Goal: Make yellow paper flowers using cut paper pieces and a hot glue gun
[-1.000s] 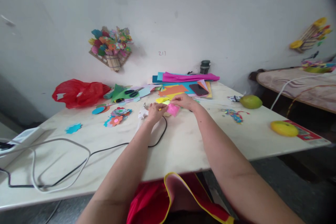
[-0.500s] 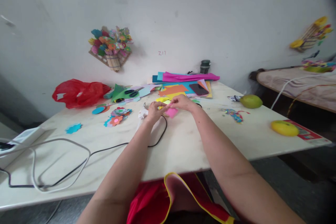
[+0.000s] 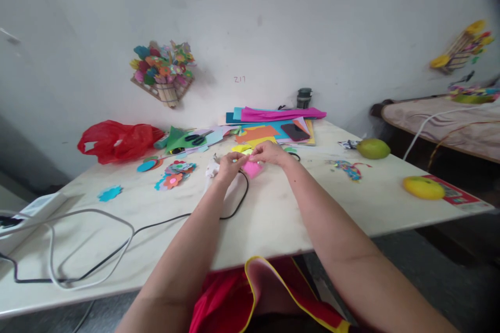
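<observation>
Two bare forearms stretch past a red garment (image 3: 222,302) with yellow edging and across the pale desk (image 3: 273,223). On the left, a white cable (image 3: 91,212) loops over a black cable (image 3: 164,220) beside a white power strip (image 3: 42,205); a yellow mango (image 3: 424,187) lies at the right. Further in come a blue scalloped cutout (image 3: 110,193) and a cluster of flower cutouts (image 3: 174,180). Over the middle of the desk, the left hand (image 3: 230,165) and the right hand (image 3: 269,154) meet at a pink craft piece (image 3: 253,169); the grip of each is a fingertip pinch on its upper part, the rest showing below the fingers. Just left of the left hand sits a white object (image 3: 212,168), too small to identify. Beyond lie an orange sheet (image 3: 258,134), a phone (image 3: 295,132), scissors (image 3: 197,138) and a red plastic bag (image 3: 117,140), then a magenta sheet (image 3: 281,114). On the wall hangs a bouquet of craft flowers (image 3: 164,70)
</observation>
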The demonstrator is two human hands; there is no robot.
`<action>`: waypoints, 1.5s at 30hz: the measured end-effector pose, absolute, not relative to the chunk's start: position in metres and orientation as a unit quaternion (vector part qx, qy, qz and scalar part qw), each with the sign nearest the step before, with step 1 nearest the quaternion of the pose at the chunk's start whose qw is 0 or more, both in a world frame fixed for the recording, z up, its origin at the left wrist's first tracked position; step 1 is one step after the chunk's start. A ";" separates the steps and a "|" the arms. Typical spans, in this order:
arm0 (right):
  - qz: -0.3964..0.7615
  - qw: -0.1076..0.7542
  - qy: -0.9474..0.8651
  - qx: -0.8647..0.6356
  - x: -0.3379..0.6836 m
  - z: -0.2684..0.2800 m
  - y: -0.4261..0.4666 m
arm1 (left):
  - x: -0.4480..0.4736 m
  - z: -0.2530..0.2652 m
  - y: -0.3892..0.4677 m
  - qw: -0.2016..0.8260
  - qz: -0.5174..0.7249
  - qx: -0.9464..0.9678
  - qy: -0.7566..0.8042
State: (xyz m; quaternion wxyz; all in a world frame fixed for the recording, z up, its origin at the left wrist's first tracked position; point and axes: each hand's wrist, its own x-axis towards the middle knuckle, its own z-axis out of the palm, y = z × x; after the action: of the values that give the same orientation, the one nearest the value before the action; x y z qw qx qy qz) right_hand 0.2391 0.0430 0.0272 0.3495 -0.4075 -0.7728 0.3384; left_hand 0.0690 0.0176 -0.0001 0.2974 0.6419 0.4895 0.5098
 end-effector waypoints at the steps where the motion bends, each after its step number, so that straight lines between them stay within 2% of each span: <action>1: 0.345 0.355 -0.767 -0.408 0.239 0.027 0.044 | 0.069 0.000 0.017 0.307 0.512 0.640 0.484; 12: 0.409 0.394 -0.733 -0.374 0.239 0.025 0.044 | 0.066 -0.009 0.024 0.316 0.540 0.646 0.438; 22: 0.543 0.384 -0.682 -0.304 0.247 0.026 0.046 | 0.068 -0.010 0.025 0.373 0.559 0.616 0.410; 38: 0.543 0.367 -0.694 -0.299 0.251 0.021 0.051 | 0.070 0.000 0.016 0.405 0.563 0.590 0.412; 45: 0.503 0.373 -0.714 -0.313 0.246 0.030 0.042 | 0.069 -0.001 0.017 0.410 0.558 0.586 0.420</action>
State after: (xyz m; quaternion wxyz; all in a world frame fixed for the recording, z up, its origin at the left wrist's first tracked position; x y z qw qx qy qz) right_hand 0.2465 0.0420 0.0303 0.3728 -0.3130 -0.7139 0.5035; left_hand 0.0688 0.0172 -0.0009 0.4102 0.5862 0.4199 0.5583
